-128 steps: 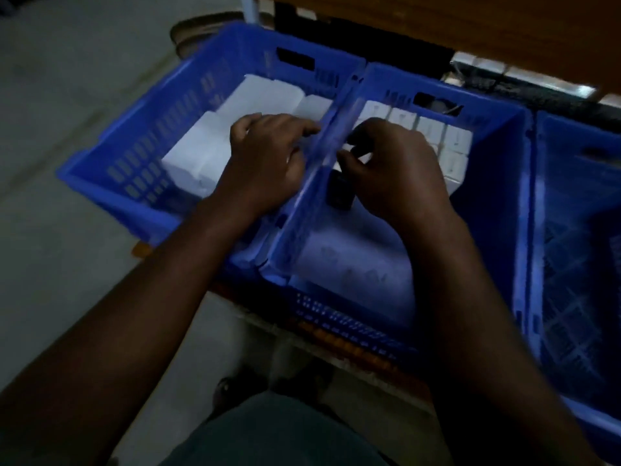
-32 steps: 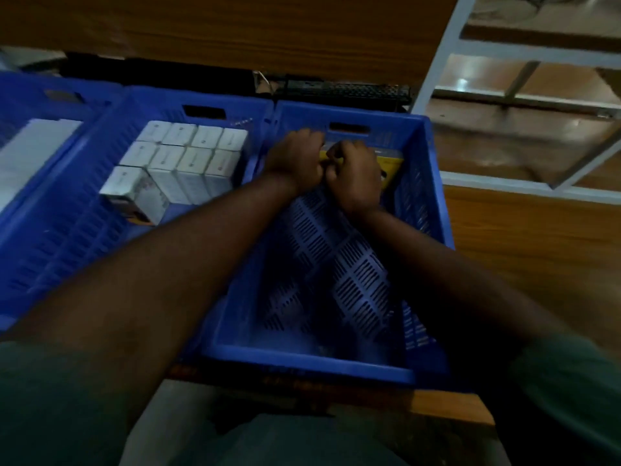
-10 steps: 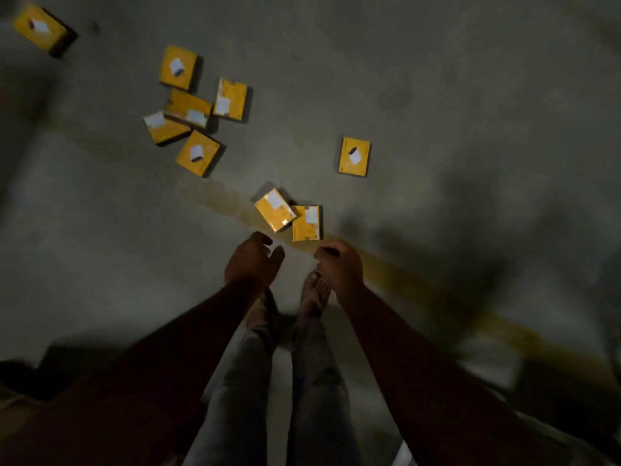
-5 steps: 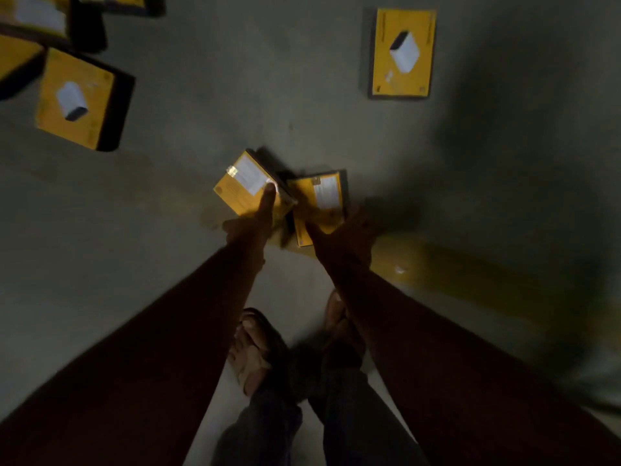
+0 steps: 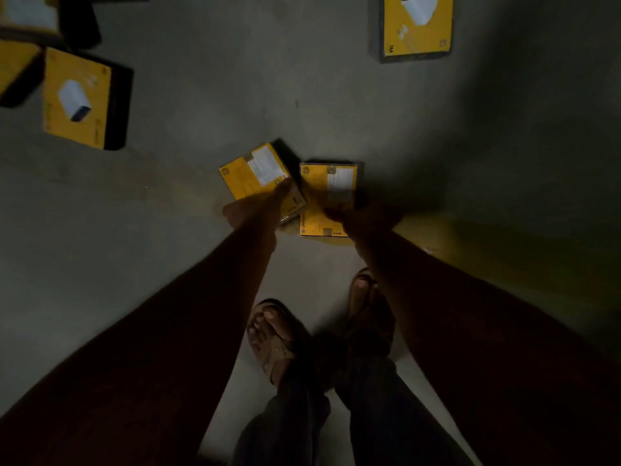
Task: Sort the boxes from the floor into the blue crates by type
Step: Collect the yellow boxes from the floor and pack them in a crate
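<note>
**Both hands down on two yellow boxes**

Wide grey floor (image 5: 201, 264) fills the view, dim, with a yellow stripe (image 5: 470, 243) crossing at right. Both forearms reach down over sandalled feet (image 5: 275, 338). Two yellow boxes lie side by side, touching. The left hand (image 5: 258, 206) rests on the tilted left box (image 5: 255, 173), fingers laid over its near edge. The right hand (image 5: 363, 216) covers the right box (image 5: 327, 196); its grip is too dark to tell. More yellow boxes lie apart: upper left (image 5: 77, 99), upper right (image 5: 416, 25).
</note>
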`<act>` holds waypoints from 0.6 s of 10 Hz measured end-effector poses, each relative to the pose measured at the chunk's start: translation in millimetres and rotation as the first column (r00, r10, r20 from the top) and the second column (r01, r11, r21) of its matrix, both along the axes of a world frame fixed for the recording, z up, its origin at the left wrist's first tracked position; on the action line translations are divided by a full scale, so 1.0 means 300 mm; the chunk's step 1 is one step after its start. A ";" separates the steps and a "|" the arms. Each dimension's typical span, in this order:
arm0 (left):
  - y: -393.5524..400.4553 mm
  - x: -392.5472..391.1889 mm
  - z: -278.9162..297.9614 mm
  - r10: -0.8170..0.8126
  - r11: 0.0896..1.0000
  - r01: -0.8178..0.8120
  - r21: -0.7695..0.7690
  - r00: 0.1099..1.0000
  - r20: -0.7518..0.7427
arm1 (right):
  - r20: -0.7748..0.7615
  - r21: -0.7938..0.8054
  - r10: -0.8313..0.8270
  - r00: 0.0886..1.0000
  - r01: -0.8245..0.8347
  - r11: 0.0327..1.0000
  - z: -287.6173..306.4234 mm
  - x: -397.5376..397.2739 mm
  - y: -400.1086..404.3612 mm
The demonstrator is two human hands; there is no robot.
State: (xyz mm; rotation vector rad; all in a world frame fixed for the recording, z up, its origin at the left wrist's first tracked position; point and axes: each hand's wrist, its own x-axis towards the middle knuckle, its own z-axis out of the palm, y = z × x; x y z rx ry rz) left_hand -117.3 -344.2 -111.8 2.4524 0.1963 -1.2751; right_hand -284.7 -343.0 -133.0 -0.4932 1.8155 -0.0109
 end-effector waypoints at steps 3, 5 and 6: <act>0.120 0.120 -0.016 -0.379 0.923 0.384 -0.008 0.914 0.144 | -0.046 -0.026 -0.152 0.987 0.151 0.988 -0.041 0.129 0.047; 0.142 0.106 -0.027 -0.585 0.805 0.591 0.038 0.783 0.213 | -0.336 0.151 0.041 0.941 0.011 0.988 -0.145 0.225 0.059; 0.141 0.081 -0.020 -0.658 0.748 0.663 0.024 0.737 0.156 | -0.290 0.039 -0.007 0.957 0.019 0.999 -0.124 0.233 0.063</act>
